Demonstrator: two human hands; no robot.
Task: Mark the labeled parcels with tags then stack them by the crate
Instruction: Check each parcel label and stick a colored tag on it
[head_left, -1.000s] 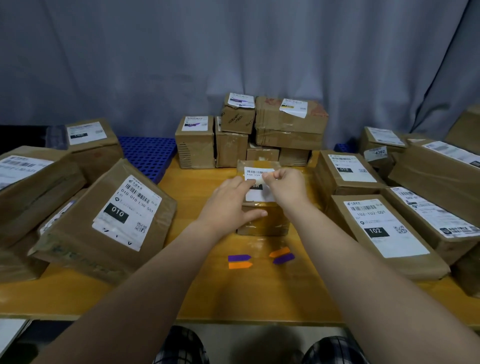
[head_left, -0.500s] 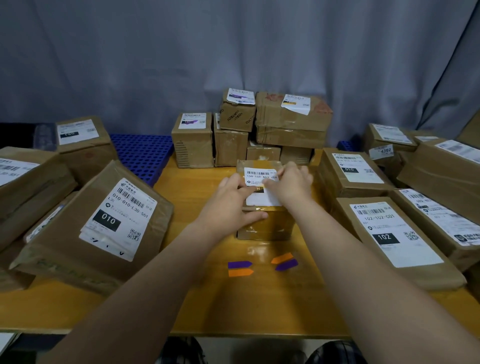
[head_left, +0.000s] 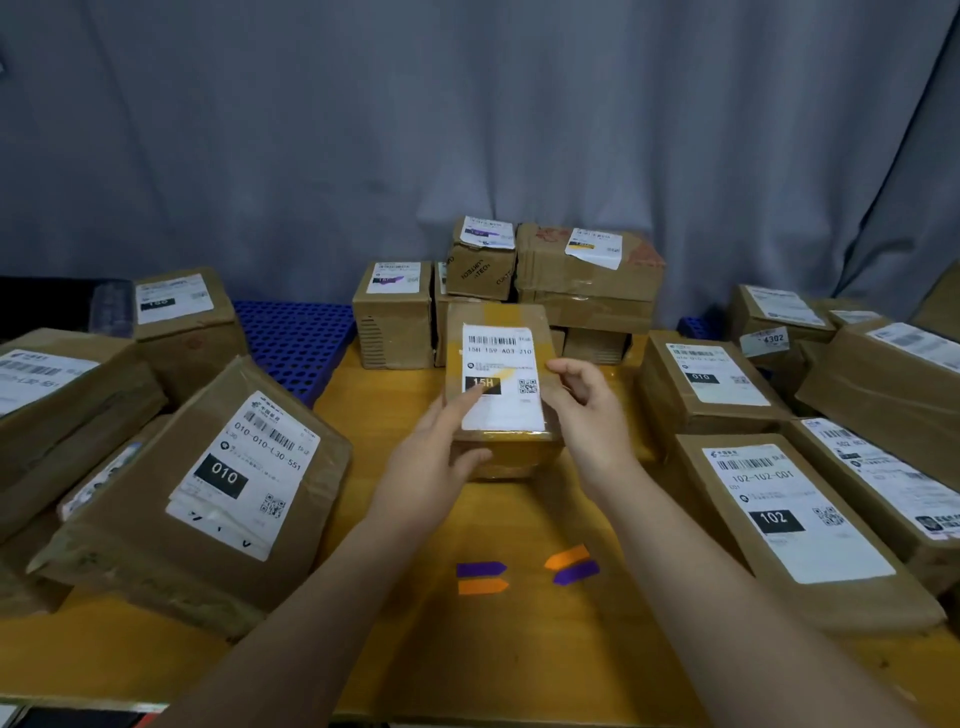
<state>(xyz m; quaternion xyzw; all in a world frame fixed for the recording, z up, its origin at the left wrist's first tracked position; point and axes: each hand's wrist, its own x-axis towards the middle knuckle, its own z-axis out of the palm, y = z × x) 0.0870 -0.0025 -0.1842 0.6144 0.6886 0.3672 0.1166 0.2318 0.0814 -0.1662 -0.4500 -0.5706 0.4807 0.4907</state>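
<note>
The left hand (head_left: 431, 467) covers the near left side of the middle parcel (head_left: 498, 322), and its forefinger (head_left: 462, 402) hides a corner of the black 15H block (head_left: 488, 385). The fine print on the label (head_left: 501, 413) is too small to read; a pale orange streak (head_left: 501, 375) there is perhaps a tag. Neighbouring parcels (head_left: 184, 332) hide much of the blue crate (head_left: 296, 343).
</note>
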